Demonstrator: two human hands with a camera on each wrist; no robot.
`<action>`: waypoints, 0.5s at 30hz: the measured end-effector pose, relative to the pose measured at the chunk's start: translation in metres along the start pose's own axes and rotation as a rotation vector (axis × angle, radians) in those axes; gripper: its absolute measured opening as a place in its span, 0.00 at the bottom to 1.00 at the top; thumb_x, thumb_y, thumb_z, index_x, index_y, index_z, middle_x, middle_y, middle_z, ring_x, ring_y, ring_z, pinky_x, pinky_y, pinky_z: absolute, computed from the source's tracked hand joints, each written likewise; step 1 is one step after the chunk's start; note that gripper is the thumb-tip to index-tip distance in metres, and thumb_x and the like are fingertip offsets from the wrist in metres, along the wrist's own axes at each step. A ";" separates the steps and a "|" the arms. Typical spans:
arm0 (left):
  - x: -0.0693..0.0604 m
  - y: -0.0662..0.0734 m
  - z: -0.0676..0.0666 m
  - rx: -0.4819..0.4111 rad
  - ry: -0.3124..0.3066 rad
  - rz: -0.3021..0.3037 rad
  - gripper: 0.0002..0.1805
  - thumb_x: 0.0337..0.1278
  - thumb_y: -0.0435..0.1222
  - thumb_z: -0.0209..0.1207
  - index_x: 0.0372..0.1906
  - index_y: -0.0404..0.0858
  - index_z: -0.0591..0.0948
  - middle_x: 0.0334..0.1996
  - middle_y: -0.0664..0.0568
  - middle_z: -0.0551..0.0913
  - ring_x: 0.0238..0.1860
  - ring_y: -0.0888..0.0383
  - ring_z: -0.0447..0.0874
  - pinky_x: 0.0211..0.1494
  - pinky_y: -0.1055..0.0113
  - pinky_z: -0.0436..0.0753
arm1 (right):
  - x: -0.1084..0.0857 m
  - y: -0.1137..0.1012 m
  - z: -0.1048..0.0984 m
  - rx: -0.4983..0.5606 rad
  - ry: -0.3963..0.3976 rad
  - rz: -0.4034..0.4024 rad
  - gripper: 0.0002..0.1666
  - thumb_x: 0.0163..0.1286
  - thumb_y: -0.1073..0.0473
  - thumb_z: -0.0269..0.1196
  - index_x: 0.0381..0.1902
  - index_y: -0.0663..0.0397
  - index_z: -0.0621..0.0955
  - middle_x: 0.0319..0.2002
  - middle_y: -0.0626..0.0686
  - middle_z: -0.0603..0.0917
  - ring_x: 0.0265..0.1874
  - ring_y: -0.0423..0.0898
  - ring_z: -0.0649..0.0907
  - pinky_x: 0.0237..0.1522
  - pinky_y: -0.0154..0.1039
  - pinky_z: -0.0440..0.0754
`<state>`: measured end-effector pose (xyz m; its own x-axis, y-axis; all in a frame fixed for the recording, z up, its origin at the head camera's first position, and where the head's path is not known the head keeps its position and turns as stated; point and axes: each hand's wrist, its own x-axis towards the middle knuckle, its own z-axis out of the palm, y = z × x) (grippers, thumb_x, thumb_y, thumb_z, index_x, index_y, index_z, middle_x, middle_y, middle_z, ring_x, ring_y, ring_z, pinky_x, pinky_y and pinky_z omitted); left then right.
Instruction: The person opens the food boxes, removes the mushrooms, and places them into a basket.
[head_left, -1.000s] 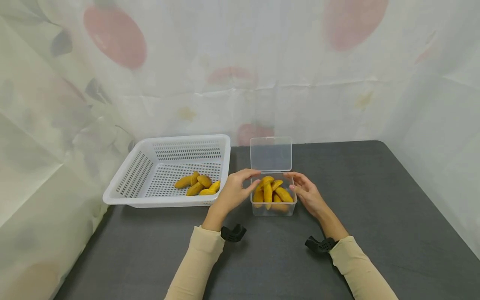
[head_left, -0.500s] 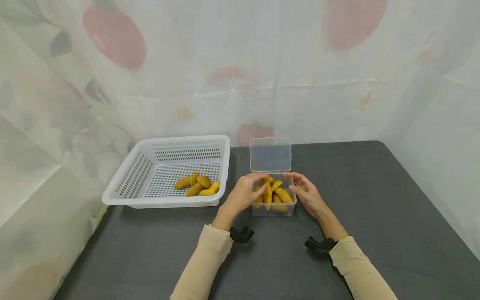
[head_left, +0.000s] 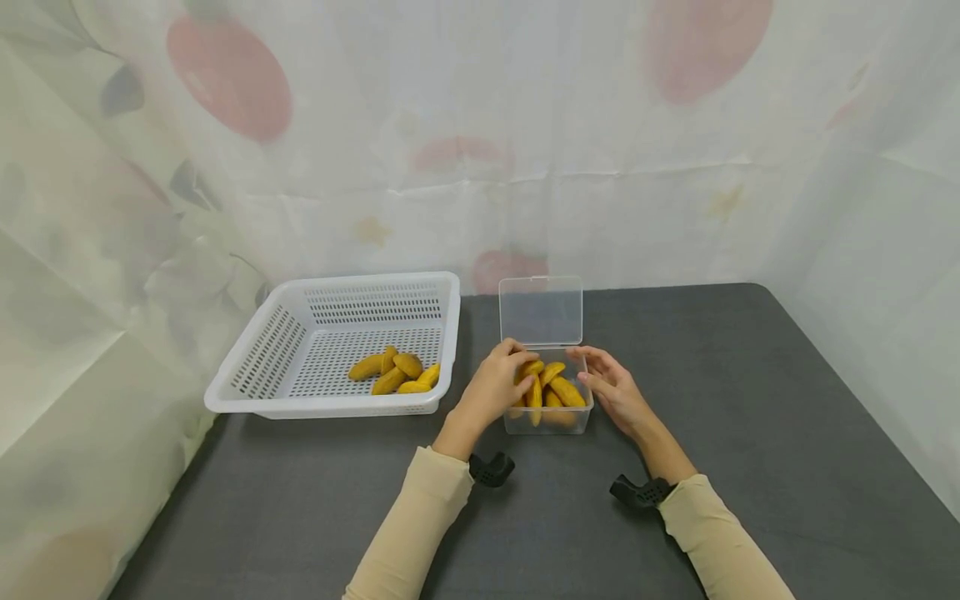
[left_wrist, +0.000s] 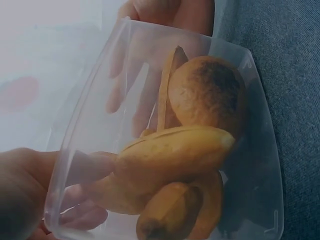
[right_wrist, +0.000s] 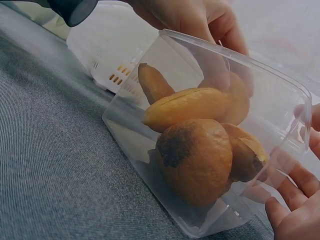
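Observation:
In the head view, a clear plastic box (head_left: pixel 551 421) with a raised lid (head_left: pixel 542 310) holds several small yellow bananas (head_left: pixel 566 392). My left hand (head_left: pixel 491 385) reaches over the box's left side. In the right wrist view, the left hand's thumb and fingers (right_wrist: pixel 212 55) are inside, pinching a banana (right_wrist: pixel 239 100) on the pile. My right hand (head_left: pixel 618 396) is at the box's right side, its fingers loosely extended against the wall and rim near the back corner. The left wrist view shows the bananas (left_wrist: pixel 175 150) through the wall, some with dark patches.
To the left stands a white perforated basket (head_left: pixel 322 406) with several more bananas (head_left: pixel 390 379) in its right part. Both containers rest on a dark grey table (head_left: pixel 720 400). A printed curtain (head_left: pixel 600 208) hangs behind the table and along its sides.
My left hand has moved right over the box's left side and dipped its fingers among the bananas. The right hand, box and basket have stayed in place.

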<state>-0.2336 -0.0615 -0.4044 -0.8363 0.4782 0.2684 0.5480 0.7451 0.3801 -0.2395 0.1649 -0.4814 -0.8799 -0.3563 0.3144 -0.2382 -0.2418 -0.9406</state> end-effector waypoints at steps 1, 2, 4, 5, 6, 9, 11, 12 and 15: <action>0.000 0.000 0.000 -0.002 -0.002 0.000 0.17 0.61 0.35 0.62 0.54 0.37 0.82 0.49 0.46 0.77 0.46 0.52 0.80 0.47 0.64 0.85 | 0.000 0.000 0.000 -0.003 0.002 0.002 0.27 0.75 0.65 0.51 0.67 0.70 0.60 0.62 0.39 0.73 0.65 0.29 0.70 0.63 0.19 0.71; 0.000 0.000 0.000 -0.009 -0.003 0.001 0.16 0.61 0.34 0.62 0.54 0.38 0.82 0.48 0.46 0.77 0.46 0.52 0.80 0.47 0.64 0.85 | 0.000 0.000 0.001 -0.005 0.003 0.005 0.27 0.75 0.65 0.51 0.67 0.69 0.60 0.62 0.39 0.73 0.65 0.29 0.70 0.63 0.19 0.71; -0.001 0.000 0.000 -0.029 -0.003 0.002 0.15 0.61 0.34 0.62 0.52 0.38 0.83 0.49 0.46 0.78 0.47 0.52 0.81 0.49 0.64 0.85 | 0.000 0.000 0.001 -0.003 0.004 0.005 0.27 0.75 0.65 0.51 0.67 0.70 0.60 0.62 0.39 0.73 0.65 0.28 0.70 0.63 0.19 0.71; -0.001 0.000 0.000 -0.044 -0.005 -0.001 0.14 0.61 0.34 0.61 0.52 0.38 0.82 0.50 0.46 0.78 0.48 0.52 0.81 0.50 0.64 0.85 | -0.001 -0.001 0.001 -0.002 0.005 0.007 0.27 0.74 0.65 0.51 0.67 0.69 0.60 0.62 0.39 0.73 0.65 0.28 0.70 0.63 0.19 0.71; -0.001 0.000 0.000 -0.057 -0.008 -0.003 0.14 0.61 0.34 0.61 0.52 0.39 0.82 0.51 0.46 0.79 0.49 0.52 0.82 0.51 0.64 0.85 | -0.001 -0.001 0.002 0.000 0.006 0.008 0.27 0.74 0.64 0.51 0.67 0.69 0.60 0.62 0.39 0.73 0.65 0.28 0.70 0.63 0.19 0.71; -0.002 0.000 -0.001 -0.093 -0.016 -0.009 0.14 0.61 0.33 0.61 0.52 0.38 0.82 0.53 0.46 0.82 0.50 0.52 0.84 0.53 0.64 0.86 | 0.000 -0.002 0.002 0.002 0.007 0.011 0.28 0.74 0.64 0.52 0.67 0.69 0.60 0.62 0.39 0.73 0.65 0.28 0.70 0.63 0.18 0.71; -0.003 -0.001 -0.001 -0.110 -0.018 -0.010 0.15 0.61 0.33 0.60 0.53 0.38 0.81 0.53 0.47 0.83 0.50 0.52 0.84 0.52 0.63 0.86 | 0.000 -0.003 0.003 0.000 0.006 0.016 0.28 0.74 0.63 0.53 0.67 0.69 0.60 0.62 0.39 0.73 0.65 0.28 0.70 0.63 0.18 0.70; -0.003 -0.001 -0.001 -0.112 -0.015 -0.006 0.15 0.61 0.33 0.60 0.53 0.38 0.81 0.52 0.47 0.84 0.50 0.52 0.85 0.52 0.63 0.86 | 0.000 -0.003 0.003 0.001 0.005 0.016 0.28 0.74 0.62 0.53 0.67 0.69 0.60 0.62 0.39 0.73 0.65 0.28 0.70 0.63 0.18 0.70; -0.003 -0.001 -0.001 -0.126 0.000 0.012 0.15 0.60 0.32 0.61 0.52 0.37 0.82 0.51 0.46 0.85 0.50 0.52 0.85 0.52 0.63 0.86 | 0.000 -0.003 0.003 0.001 0.006 0.015 0.28 0.74 0.62 0.53 0.67 0.69 0.60 0.62 0.39 0.73 0.65 0.28 0.70 0.63 0.18 0.70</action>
<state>-0.2316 -0.0647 -0.4050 -0.8294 0.4869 0.2741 0.5564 0.6747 0.4850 -0.2373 0.1631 -0.4779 -0.8857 -0.3546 0.2998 -0.2250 -0.2371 -0.9451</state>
